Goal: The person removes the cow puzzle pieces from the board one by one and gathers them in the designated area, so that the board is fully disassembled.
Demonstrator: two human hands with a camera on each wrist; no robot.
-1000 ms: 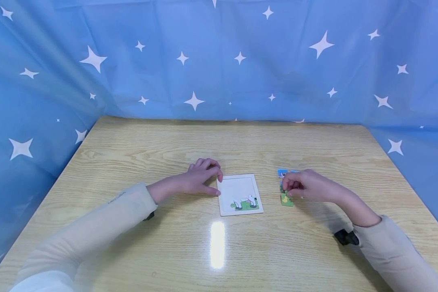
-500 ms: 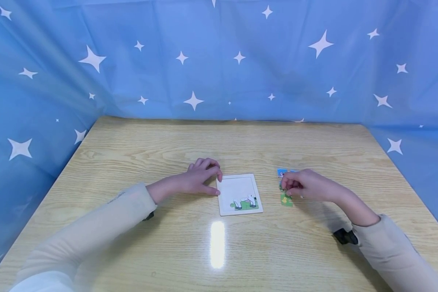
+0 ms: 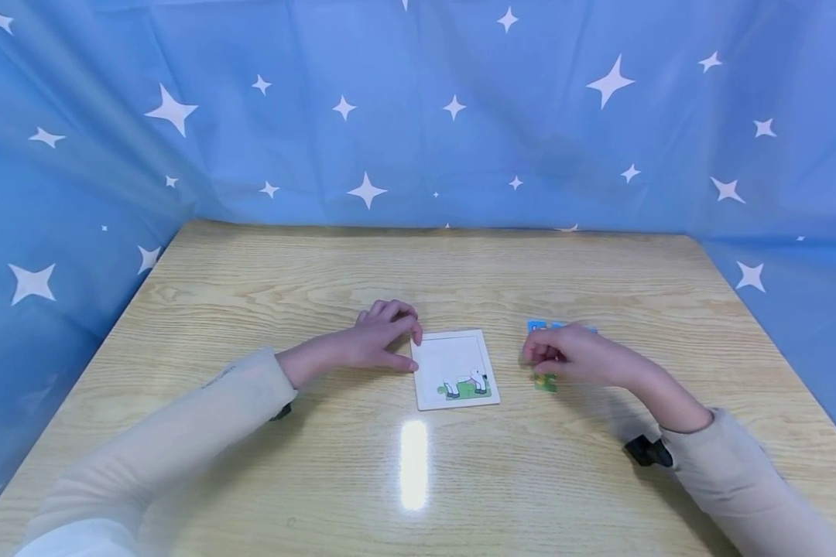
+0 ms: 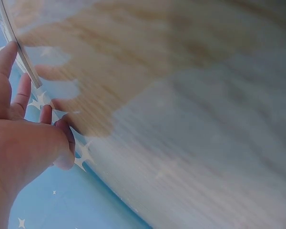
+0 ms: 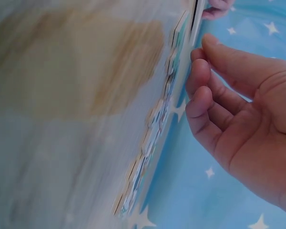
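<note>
A square white puzzle tray (image 3: 446,356) lies mid-table, a few fitted pieces showing white animal legs on green (image 3: 468,390) along its near side. My left hand (image 3: 379,340) touches the tray's left edge with thumb and forefinger, holding nothing. Right of the tray, my right hand (image 3: 578,354) hovers over loose puzzle pieces (image 3: 546,384), fingers bent and the thumb tip close to the forefinger. Seen edge-on in the right wrist view, several puzzle pieces (image 5: 155,119) lie flat beyond the hand. I cannot tell whether a piece is between the right fingertips.
The wood-grain table (image 3: 306,271) has a bright light reflection near its front. A blue curtain with white stars (image 3: 418,116) hangs behind the table and along its sides. Blue-topped pieces (image 3: 537,326) peek out beyond the right hand.
My right hand has shifted slightly left over the loose pieces and now covers more of the yellow-and-green one. The left hand stays at the tray's edge; the head view has shifted a little.
</note>
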